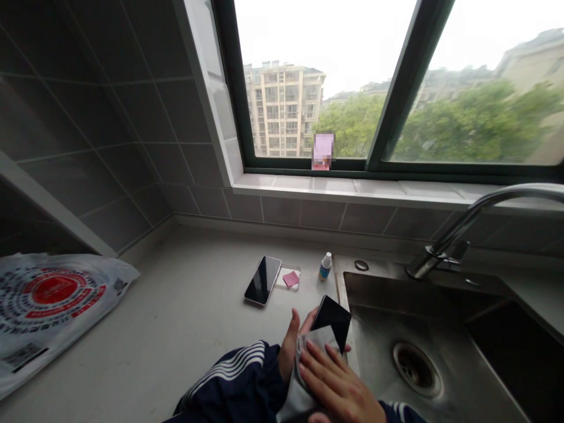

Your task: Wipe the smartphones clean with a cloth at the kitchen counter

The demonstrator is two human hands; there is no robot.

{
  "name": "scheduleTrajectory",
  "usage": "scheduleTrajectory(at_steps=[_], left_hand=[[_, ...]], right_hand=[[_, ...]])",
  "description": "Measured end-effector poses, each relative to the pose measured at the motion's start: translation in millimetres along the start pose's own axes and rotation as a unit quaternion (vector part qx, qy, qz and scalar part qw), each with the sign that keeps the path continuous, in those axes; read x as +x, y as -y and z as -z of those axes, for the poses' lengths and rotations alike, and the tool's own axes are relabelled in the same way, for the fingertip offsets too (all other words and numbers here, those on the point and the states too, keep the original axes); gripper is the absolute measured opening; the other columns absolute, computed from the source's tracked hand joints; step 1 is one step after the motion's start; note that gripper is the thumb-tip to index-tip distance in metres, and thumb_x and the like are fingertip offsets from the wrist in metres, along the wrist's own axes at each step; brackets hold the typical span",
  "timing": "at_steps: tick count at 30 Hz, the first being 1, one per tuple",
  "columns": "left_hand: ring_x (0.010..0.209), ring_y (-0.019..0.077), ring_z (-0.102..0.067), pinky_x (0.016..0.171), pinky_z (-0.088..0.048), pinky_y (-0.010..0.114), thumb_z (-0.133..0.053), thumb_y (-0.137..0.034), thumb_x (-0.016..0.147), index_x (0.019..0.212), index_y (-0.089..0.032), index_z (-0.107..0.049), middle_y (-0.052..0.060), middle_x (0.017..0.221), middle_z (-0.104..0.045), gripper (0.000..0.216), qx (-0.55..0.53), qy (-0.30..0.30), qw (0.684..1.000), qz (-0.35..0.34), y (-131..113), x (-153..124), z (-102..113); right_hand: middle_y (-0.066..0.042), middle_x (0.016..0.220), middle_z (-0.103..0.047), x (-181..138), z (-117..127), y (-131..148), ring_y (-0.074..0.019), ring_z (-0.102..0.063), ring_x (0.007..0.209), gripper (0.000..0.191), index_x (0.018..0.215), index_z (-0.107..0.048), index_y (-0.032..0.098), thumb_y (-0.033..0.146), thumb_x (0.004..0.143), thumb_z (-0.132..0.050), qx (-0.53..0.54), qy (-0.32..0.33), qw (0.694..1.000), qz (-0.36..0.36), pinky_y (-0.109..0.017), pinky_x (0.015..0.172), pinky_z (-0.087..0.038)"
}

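My left hand holds a phone from below, its dark screen turned up, at the counter edge beside the sink. A grey cloth covers the lower part of that screen and hangs down toward me. My right hand lies over the cloth with its fingers laid out, pressing it against the phone. A second phone rests screen up on the counter. Beside it is a clear phone case with a small pink piece of cloth on it. A small white-capped bottle stands upright near the sink.
A steel sink with a drain is on the right, under a curved faucet. A printed white plastic bag lies on the counter at left. A window sill runs along the back.
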State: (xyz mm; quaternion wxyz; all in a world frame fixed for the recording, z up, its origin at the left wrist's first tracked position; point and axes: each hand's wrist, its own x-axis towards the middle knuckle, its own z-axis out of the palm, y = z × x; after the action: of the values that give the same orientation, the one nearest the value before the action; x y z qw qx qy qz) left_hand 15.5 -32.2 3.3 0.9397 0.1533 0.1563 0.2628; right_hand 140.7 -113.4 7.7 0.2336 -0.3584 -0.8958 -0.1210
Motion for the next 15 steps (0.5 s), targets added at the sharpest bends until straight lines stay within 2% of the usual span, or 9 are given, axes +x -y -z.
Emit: scheduleTrajectory(at_steps=[3, 6, 8, 11, 15], left_hand=[[0.093, 0.0313, -0.067, 0.087, -0.043, 0.044, -0.037, -0.081, 0.073, 0.148, -0.024, -0.020, 0.015, 0.113, -0.067, 0.096, -0.014, -0.013, 1.000, 0.007, -5.6, -6.3, -7.8], [0.100, 0.0306, -0.065, 0.094, -0.040, 0.046, -0.033, -0.077, 0.078, 0.148, -0.022, -0.022, 0.017, 0.123, -0.062, 0.090, -0.046, 0.006, 0.999, -0.011, -6.7, -9.5, -10.8], [0.107, 0.0314, -0.062, 0.098, -0.037, 0.048, -0.034, -0.075, 0.080, 0.148, -0.022, -0.023, 0.018, 0.129, -0.058, 0.087, -0.063, 0.022, 0.998, -0.018, -5.8, -8.9, -9.0], [0.117, 0.0329, -0.055, 0.104, -0.032, 0.050, -0.038, -0.073, 0.080, 0.147, -0.021, -0.026, 0.017, 0.134, -0.054, 0.086, -0.064, 0.041, 0.997, -0.019, -5.1, -7.1, -5.6], [0.129, 0.0330, -0.045, 0.111, -0.024, 0.048, -0.049, -0.073, 0.075, 0.144, -0.020, -0.034, 0.016, 0.138, -0.051, 0.089, -0.030, 0.076, 0.997, 0.000, -6.2, -8.1, -8.9]], right_hand=[[-0.007, 0.137, -0.054, 1.5, 4.6, -1.7, -0.0235, -0.037, 0.136, 0.052, 0.130, -0.056, 0.013, 0.049, 0.093, -0.052, 0.032, -0.005, 0.999, 0.003, -0.040, 0.116, -0.019], [-0.005, 0.128, -0.061, -0.4, 13.1, -5.0, -0.0196, -0.045, 0.131, 0.033, 0.121, -0.063, 0.017, 0.033, 0.093, -0.055, 0.080, -0.012, 0.997, -0.017, -0.035, 0.113, -0.031], [-0.004, 0.125, -0.064, -3.6, 17.6, -7.4, -0.0186, -0.050, 0.127, 0.027, 0.116, -0.065, 0.019, 0.024, 0.092, -0.055, 0.102, -0.011, 0.994, -0.031, -0.034, 0.110, -0.036], [-0.004, 0.129, -0.061, -10.7, 19.7, -13.6, -0.0203, -0.049, 0.128, 0.032, 0.121, -0.063, 0.019, 0.017, 0.090, -0.053, 0.091, 0.008, 0.993, -0.069, -0.036, 0.108, -0.041], [-0.006, 0.141, -0.050, -19.1, 14.7, -25.7, -0.0230, -0.042, 0.134, 0.043, 0.135, -0.052, 0.018, 0.016, 0.092, -0.049, 0.039, 0.009, 0.990, -0.139, -0.040, 0.108, -0.040]])
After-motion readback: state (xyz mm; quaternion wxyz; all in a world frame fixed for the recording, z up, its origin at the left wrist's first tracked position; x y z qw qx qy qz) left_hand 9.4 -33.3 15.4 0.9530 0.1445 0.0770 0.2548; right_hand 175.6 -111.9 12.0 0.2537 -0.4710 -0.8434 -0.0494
